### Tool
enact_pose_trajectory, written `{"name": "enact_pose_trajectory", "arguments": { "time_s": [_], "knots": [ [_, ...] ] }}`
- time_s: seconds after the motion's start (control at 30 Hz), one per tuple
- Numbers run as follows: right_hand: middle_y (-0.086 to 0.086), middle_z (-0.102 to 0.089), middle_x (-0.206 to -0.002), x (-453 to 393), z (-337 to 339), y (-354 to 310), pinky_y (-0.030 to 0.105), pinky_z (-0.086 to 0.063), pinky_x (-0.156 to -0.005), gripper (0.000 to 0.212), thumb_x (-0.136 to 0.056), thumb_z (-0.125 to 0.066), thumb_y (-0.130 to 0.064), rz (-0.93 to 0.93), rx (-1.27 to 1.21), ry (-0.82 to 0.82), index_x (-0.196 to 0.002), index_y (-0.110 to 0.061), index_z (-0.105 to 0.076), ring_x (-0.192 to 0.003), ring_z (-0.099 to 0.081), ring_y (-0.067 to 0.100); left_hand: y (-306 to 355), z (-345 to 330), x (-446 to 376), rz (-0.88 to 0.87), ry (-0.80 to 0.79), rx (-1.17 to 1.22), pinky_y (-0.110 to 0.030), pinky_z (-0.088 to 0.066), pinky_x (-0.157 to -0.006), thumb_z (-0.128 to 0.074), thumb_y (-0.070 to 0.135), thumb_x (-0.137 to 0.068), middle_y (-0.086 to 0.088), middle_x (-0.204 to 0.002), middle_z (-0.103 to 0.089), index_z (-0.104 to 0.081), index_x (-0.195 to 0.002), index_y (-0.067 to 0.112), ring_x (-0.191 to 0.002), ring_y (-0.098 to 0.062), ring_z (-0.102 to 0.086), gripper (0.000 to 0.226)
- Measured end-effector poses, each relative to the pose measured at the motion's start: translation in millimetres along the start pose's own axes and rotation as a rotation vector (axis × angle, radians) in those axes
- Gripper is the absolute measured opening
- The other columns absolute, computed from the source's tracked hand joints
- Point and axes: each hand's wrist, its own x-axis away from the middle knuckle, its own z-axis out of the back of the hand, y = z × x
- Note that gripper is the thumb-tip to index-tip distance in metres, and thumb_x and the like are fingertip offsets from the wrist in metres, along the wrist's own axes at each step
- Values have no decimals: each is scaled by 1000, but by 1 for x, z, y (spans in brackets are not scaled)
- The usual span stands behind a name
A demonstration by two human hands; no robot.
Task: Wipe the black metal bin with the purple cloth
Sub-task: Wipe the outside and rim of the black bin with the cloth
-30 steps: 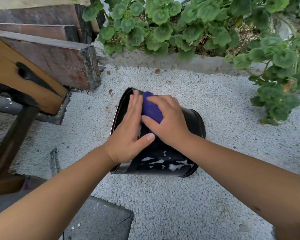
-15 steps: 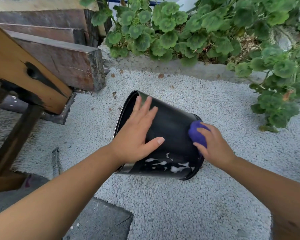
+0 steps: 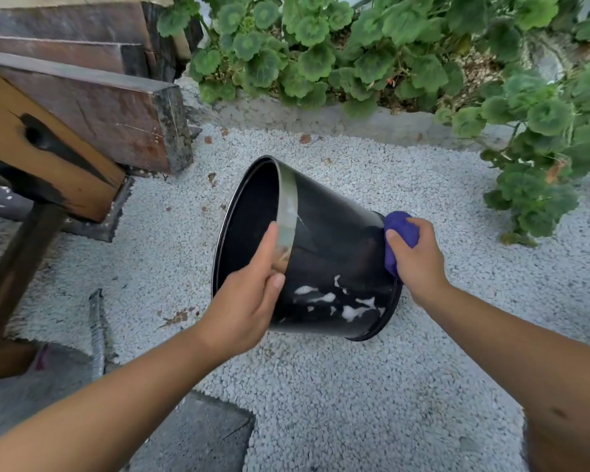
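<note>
At the left edge of the gravel (image 3: 321, 403) sit stacked timber beams (image 3: 92, 107), with a dark paving slab (image 3: 191, 434) at the near-left corner. The black metal bin (image 3: 324, 253) lies tipped on its side in the middle of the gravel, its long axis running left to right: the open mouth faces left and slightly away, the closed base points right toward the plants (image 3: 389, 52) along the far and right edges. White foam streaks mark its near lower side.

The left hand (image 3: 249, 301) is closed on the bin's rim at the near side of the mouth, thumb laid up along the grey band outside, the other fingers curled over the edge, mostly hidden inside. The right hand (image 3: 419, 260) is closed around the bunched purple cloth (image 3: 397, 229), fingers wrapped over it, thumb on its near side. The cloth sticks out above and left of those fingers and presses against the bin's base rim on its upper right side.
</note>
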Motion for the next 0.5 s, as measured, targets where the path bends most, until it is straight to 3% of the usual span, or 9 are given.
{"name": "enact_pose_trajectory", "arguments": {
  "time_s": [0.07, 0.13, 0.17, 0.27, 0.33, 0.37, 0.43, 0.5],
  "knots": [
    [-18, -59, -94, -10, 0, -19, 18, -37, -71, 33, -80, -64, -50, 35, 32, -4, -107, -38, -52, -86, -56, 6, 4, 16, -13, 128, 60, 74, -20, -52, -72, -37, 28, -102, 24, -102, -68, -2, -153, 35, -85, 4, -63, 62],
    [-22, -61, -82, -22, 0, -41, 14, -36, -62, 29, -74, -64, -54, 65, 80, -44, -96, -37, -55, -77, -55, -5, 6, 38, -27, 182, 122, 140, 2, -37, -84, -40, 33, -99, 47, -126, -48, -12, -152, 36, -109, 24, -46, 60],
    [-20, -63, -75, -26, -1, -52, 14, -37, -58, 28, -73, -64, -54, 75, 105, -89, -91, -35, -55, -71, -57, -5, 6, 50, -35, 211, 133, 163, 4, -31, -87, -41, 38, -96, 46, -133, -40, -20, -151, 39, -114, 26, -39, 59],
    [-12, -66, -68, -30, -11, -65, 24, -42, -57, 22, -76, -66, -49, 83, 192, -244, -87, -35, -54, -65, -61, 2, -5, 72, -49, 314, 83, 251, -23, -41, -98, -45, 36, -94, 34, -122, -59, -51, -123, 53, -112, 14, -52, 35],
    [-10, -68, -77, -24, -21, -55, 28, -46, -64, 20, -82, -67, -46, 49, 219, -323, -91, -34, -54, -73, -63, 9, -13, 72, -47, 348, 50, 195, -37, -43, -103, -45, 25, -100, 20, -120, -64, -53, -125, 45, -113, 0, -57, 33],
    [-6, -68, -86, -20, -24, -49, 31, -48, -70, 20, -84, -66, -45, 22, 232, -340, -96, -33, -55, -79, -63, 14, -17, 69, -43, 345, 47, 172, -38, -42, -105, -44, 22, -101, 17, -125, -63, -50, -132, 41, -117, -3, -56, 37],
    [-4, -65, -95, -14, -26, -41, 34, -47, -77, 25, -86, -63, -48, 10, 262, -321, -102, -32, -55, -87, -61, 19, -18, 63, -32, 304, 48, 197, -17, -38, -104, -45, 20, -102, 33, -127, -57, -39, -138, 49, -121, 12, -48, 47],
    [-11, -62, -91, -13, -29, -48, 30, -42, -68, 25, -83, -60, -55, 72, 249, -275, -97, -35, -52, -83, -59, 11, -17, 59, -26, 301, 59, 252, 7, -29, -85, -47, 24, -100, 60, -111, -44, -31, -124, 61, -109, 35, -36, 47]
  ]
}}
